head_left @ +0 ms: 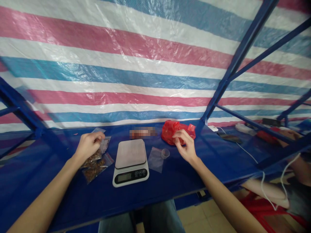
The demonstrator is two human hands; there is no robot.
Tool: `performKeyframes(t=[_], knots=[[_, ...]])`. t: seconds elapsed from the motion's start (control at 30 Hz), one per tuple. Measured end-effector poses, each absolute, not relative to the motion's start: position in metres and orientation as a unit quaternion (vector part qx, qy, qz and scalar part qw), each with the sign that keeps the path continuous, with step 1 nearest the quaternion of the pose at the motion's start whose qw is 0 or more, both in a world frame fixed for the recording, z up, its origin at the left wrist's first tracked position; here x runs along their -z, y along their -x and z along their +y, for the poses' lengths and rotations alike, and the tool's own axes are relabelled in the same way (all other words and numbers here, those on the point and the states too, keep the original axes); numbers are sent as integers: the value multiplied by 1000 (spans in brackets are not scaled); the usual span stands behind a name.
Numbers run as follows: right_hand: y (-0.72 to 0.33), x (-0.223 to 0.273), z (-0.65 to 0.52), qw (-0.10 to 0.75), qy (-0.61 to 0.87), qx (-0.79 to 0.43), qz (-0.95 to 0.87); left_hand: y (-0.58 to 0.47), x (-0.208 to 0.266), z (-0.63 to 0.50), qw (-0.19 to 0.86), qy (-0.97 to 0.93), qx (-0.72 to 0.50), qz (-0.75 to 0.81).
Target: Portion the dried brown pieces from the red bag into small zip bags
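Note:
My left hand (89, 146) is closed, its curled fingers on a small clear zip bag (95, 156) of brown pieces. Another zip bag (93, 171) with similar brown contents lies just below it on the blue table. My right hand (186, 146) bends over a crumpled red plastic bag (168, 130), with thumb and fingertips pinched at its near side. Between the hands stands a white digital kitchen scale (131, 157), nothing on its plate. A flat clear zip bag (155, 160) and a small clear plastic cup (165, 153) sit between the scale and my right hand.
Behind the scale lies a blurred-out item (143, 132). Blue metal posts (225, 81) frame the table, with a striped plastic sheet (121, 71) behind. At right are a phone (228, 137), a white cable (246, 153) and another person's arm (267, 191).

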State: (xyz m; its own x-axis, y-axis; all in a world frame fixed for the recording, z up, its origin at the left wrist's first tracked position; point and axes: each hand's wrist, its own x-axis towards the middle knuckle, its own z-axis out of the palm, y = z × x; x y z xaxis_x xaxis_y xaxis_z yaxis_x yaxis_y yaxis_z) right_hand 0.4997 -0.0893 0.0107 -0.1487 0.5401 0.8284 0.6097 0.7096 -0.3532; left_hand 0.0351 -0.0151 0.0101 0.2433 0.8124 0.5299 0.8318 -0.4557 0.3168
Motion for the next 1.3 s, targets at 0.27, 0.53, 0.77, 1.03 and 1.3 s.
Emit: performKeyframes(t=[0.27, 0.53, 0.77, 1.03, 1.3], knots=[[-479, 11, -122, 346, 451, -82, -819, -49, -12, -20, 8, 797, 326, -508], [-496, 0, -103, 318, 468, -55, -822, -55, -15, -24, -1, 802, 327, -501], [-525, -26, -84, 266, 482, -159, -820, -51, -12, -22, -9, 804, 321, -500], [-513, -5, -64, 203, 463, -185, -842, -48, -5, -18, -16, 807, 311, -502], [-495, -20, -22, 164, 454, -230, -845, -46, -2, -17, -14, 821, 311, -479]])
